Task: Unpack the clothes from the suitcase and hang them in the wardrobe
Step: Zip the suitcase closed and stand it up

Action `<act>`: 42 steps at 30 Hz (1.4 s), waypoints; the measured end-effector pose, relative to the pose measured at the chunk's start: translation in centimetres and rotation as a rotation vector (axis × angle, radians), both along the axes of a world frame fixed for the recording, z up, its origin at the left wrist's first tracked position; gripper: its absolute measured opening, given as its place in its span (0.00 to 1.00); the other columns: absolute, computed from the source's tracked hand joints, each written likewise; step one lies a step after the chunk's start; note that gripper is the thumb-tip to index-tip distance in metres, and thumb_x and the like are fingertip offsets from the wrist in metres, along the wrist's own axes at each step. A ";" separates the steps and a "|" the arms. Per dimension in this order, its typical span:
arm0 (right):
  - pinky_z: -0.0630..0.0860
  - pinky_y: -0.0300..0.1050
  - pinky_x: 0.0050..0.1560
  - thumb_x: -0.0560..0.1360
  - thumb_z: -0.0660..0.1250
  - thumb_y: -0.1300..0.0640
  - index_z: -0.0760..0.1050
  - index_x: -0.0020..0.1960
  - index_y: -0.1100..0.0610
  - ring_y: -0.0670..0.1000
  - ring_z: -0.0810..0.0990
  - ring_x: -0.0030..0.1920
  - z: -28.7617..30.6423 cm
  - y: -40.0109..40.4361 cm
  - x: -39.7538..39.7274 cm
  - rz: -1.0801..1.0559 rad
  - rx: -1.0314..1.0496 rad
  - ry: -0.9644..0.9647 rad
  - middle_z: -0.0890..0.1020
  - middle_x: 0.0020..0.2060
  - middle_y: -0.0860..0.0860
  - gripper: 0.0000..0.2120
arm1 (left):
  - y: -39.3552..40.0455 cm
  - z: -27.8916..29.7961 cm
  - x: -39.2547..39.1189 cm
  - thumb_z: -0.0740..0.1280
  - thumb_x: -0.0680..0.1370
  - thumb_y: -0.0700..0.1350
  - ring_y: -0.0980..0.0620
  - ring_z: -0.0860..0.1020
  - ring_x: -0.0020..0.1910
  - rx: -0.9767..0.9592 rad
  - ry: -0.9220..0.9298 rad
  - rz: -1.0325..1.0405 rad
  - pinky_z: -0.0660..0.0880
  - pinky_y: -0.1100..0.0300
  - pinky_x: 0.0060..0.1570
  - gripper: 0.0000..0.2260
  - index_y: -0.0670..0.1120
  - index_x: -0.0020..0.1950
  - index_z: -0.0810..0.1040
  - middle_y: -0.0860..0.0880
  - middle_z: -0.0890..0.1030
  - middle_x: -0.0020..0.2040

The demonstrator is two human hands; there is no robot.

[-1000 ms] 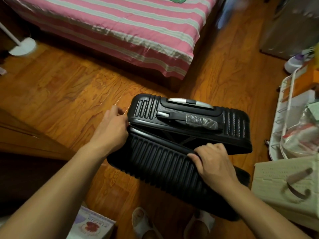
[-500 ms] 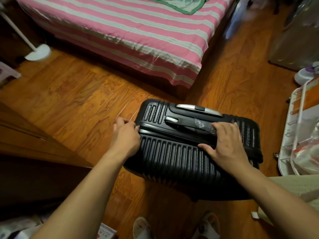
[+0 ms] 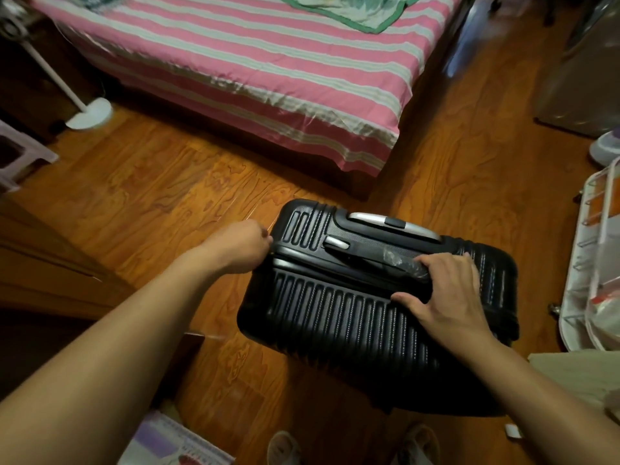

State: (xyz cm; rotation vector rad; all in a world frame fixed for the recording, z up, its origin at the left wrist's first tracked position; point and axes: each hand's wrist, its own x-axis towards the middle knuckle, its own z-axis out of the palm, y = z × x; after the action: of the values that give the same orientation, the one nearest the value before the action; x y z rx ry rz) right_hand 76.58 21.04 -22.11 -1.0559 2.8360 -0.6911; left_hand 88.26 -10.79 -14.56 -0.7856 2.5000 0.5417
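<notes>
Black shell: suitcase (image 3: 352, 307), hard ribbed plastic with rounded corners, standing on the floor just ahead of the person's feet, its two halves meeting along a seam on top.
Right hand (image 3: 446, 297): laid on the case top, fingers spread and fairly straight, thumb splayed toward the ribbed face; fingertips reach the carry handle (image 3: 375, 260), partly wrapped in crinkled clear film.
Left hand (image 3: 243, 248): curled at the case's left upper corner by the seam; fingers look bunched as if pinching something small, perhaps a zip pull, but what they hold cannot be made out.
Telescopic handle (image 3: 392, 223): smooth silver bar with a dark button, lying flush on the far half.
Task progress: judged very early; case appears closed or nearly so, no clothes visible, wardrobe not identifiable; opening, lifting out and hanging all remain.
Floor (image 3: 167, 196): glossy orange-brown wood grain boards.
Bed (image 3: 251, 68): soft cover, pink and pale stripes, slightly wrinkled, well beyond the case.
</notes>
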 end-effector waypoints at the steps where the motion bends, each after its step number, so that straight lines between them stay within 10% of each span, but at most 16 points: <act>1: 0.64 0.70 0.68 0.67 0.78 0.43 0.75 0.59 0.56 0.46 0.66 0.56 0.2 0.0 -0.3 0.008 -0.031 -0.030 0.75 0.51 0.47 0.27 | -0.3 0.5 -0.4 0.60 0.85 0.51 0.53 0.78 0.45 -0.083 -0.031 -0.085 0.75 0.54 0.45 0.08 0.53 0.50 0.77 0.53 0.79 0.45; 6: 0.62 0.58 0.67 0.75 0.70 0.43 0.74 0.47 0.49 0.41 0.64 0.46 2.0 -0.4 -2.5 0.009 -0.109 -0.274 0.72 0.40 0.40 0.10 | -0.7 1.7 -1.2 0.59 0.84 0.50 0.52 0.78 0.42 -0.076 -0.066 -0.398 0.76 0.51 0.45 0.11 0.52 0.45 0.76 0.53 0.80 0.42; 12: 0.68 0.54 0.62 0.75 0.68 0.44 0.76 0.48 0.45 0.54 0.71 0.55 3.7 -0.7 -3.0 -0.011 -0.033 -0.442 0.74 0.45 0.49 0.06 | 0.8 1.0 1.3 0.59 0.85 0.49 0.54 0.78 0.45 0.175 0.085 0.003 0.71 0.59 0.40 0.09 0.53 0.47 0.75 0.51 0.80 0.47; 17: 0.67 0.51 0.57 0.74 0.69 0.38 0.72 0.45 0.45 0.53 0.72 0.52 4.1 -2.8 -1.4 0.067 0.039 -0.395 0.73 0.39 0.44 0.12 | 11.6 1.0 -0.7 0.62 0.83 0.49 0.41 0.80 0.56 0.129 0.089 -0.089 0.72 0.53 0.49 0.07 0.49 0.48 0.74 0.42 0.82 0.55; 23: 0.58 0.44 0.70 0.77 0.66 0.42 0.73 0.68 0.48 0.56 0.65 0.70 3.5 2.8 -3.2 -0.095 0.055 -0.323 0.71 0.68 0.52 0.22 | 15.5 -1.2 0.3 0.63 0.82 0.52 0.39 0.81 0.54 0.200 0.193 0.292 0.75 0.51 0.50 0.11 0.49 0.44 0.78 0.42 0.84 0.49; 26: 0.55 0.55 0.77 0.82 0.58 0.39 0.58 0.80 0.51 0.57 0.58 0.78 2.0 8.8 -0.8 -0.600 -0.072 -0.799 0.61 0.78 0.54 0.31 | 17.2 -1.3 1.3 0.61 0.83 0.53 0.40 0.80 0.51 0.149 0.242 0.379 0.76 0.51 0.49 0.12 0.48 0.45 0.79 0.44 0.83 0.47; 29: 0.65 0.62 0.73 0.77 0.53 0.29 0.71 0.73 0.49 0.58 0.72 0.71 -0.2 11.3 2.5 -0.687 -0.645 -1.543 0.75 0.70 0.57 0.34 | 22.1 -1.2 -0.2 0.60 0.84 0.51 0.39 0.81 0.51 0.054 0.285 0.283 0.76 0.50 0.49 0.13 0.45 0.49 0.79 0.42 0.84 0.47; 33: 0.64 0.57 0.75 0.79 0.47 0.30 0.70 0.74 0.49 0.55 0.74 0.70 -0.7 10.6 5.3 -0.608 -0.897 -1.671 0.79 0.67 0.54 0.34 | 31.8 -0.8 -2.4 0.59 0.84 0.49 0.41 0.82 0.52 0.041 0.356 0.099 0.75 0.50 0.49 0.11 0.45 0.53 0.79 0.44 0.84 0.51; 38: 0.69 0.58 0.71 0.83 0.59 0.51 0.63 0.77 0.47 0.53 0.74 0.69 -4.7 14.6 5.8 -0.543 -0.753 -1.722 0.70 0.72 0.47 0.23 | 29.9 -1.7 -1.2 0.62 0.83 0.51 0.44 0.82 0.47 0.083 0.299 0.229 0.72 0.54 0.43 0.12 0.47 0.46 0.80 0.46 0.84 0.45; 42: 0.78 0.44 0.57 0.79 0.61 0.72 0.54 0.80 0.45 0.56 0.69 0.73 -11.7 14.1 6.3 -0.455 -0.276 -1.416 0.62 0.76 0.49 0.38 | 25.6 -1.3 0.3 0.66 0.82 0.50 0.44 0.80 0.42 0.032 0.347 0.284 0.76 0.48 0.44 0.12 0.47 0.41 0.80 0.49 0.82 0.37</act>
State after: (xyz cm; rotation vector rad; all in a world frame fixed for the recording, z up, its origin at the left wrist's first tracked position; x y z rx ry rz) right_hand 82.84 35.15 -33.84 0.1969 1.6713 -1.2000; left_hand 88.55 14.79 -15.89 -1.1268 2.6946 0.8801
